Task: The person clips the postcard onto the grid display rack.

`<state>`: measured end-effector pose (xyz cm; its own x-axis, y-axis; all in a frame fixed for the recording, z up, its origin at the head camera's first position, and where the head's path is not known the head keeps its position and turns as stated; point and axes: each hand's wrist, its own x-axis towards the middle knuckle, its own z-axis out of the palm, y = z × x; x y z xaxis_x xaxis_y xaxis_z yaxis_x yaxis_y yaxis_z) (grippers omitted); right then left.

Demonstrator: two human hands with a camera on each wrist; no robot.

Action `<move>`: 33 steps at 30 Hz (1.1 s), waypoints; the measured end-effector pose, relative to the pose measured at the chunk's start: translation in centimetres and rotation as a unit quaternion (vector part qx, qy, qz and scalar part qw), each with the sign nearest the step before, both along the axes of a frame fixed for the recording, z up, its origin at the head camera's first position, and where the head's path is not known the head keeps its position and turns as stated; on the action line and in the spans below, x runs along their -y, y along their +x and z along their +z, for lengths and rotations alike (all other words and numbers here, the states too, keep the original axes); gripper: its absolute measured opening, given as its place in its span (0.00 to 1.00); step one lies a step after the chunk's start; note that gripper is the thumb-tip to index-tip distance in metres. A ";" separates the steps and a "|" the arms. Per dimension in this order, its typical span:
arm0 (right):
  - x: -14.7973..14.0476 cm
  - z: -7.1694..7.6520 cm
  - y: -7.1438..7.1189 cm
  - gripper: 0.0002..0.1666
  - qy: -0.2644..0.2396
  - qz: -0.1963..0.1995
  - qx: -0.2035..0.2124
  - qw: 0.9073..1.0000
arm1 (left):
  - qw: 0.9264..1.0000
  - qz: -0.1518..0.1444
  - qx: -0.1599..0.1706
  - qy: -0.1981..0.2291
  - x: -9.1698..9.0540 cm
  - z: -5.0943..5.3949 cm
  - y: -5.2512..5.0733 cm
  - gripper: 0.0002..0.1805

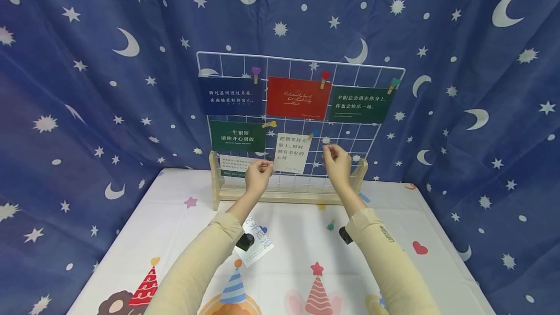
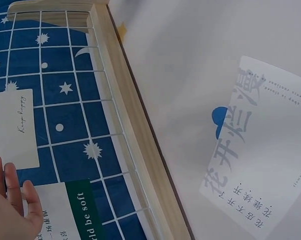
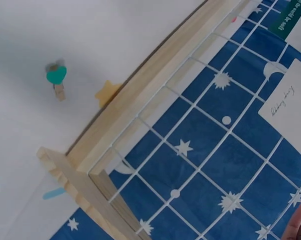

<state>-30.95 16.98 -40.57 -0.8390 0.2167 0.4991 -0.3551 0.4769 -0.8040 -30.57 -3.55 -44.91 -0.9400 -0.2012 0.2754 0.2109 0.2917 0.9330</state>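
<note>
A cream postcard (image 1: 291,153) with dark writing hangs on the white wire grid (image 1: 345,147), a blue heart clothespin (image 1: 314,133) at its upper right corner. My left hand (image 1: 259,177) pinches the card's left edge; in the left wrist view the fingers (image 2: 11,187) lie at that edge, the thumb hidden. To the card's right, my right hand (image 1: 338,165) is in front of the grid with bent, relaxed fingers and nothing visible in them. Only part of the right hand (image 3: 299,222) shows in the right wrist view.
Blue (image 1: 232,96), red (image 1: 297,98) and green cards (image 1: 360,106) hang above. A green card (image 1: 238,136) and a white-and-green card (image 1: 234,163) are at left. A loose white card (image 1: 255,244) and green heart clothespin (image 3: 57,77) lie on the table before the wooden base (image 1: 280,197).
</note>
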 end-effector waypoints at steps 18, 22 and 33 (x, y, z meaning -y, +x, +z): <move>-0.9 -2.6 1.8 0.14 0.028 0.047 0.025 0.998 | 0.999 -0.033 0.016 0.015 1.1 -2.2 1.2 0.07; -1.3 -3.5 2.2 0.14 0.039 0.048 0.023 0.998 | 0.999 -0.043 0.014 0.002 1.5 -3.3 1.6 0.07; -2.4 -6.0 3.2 0.14 0.039 0.038 0.055 0.997 | 0.998 -0.047 0.009 -0.032 2.4 -4.8 2.6 0.06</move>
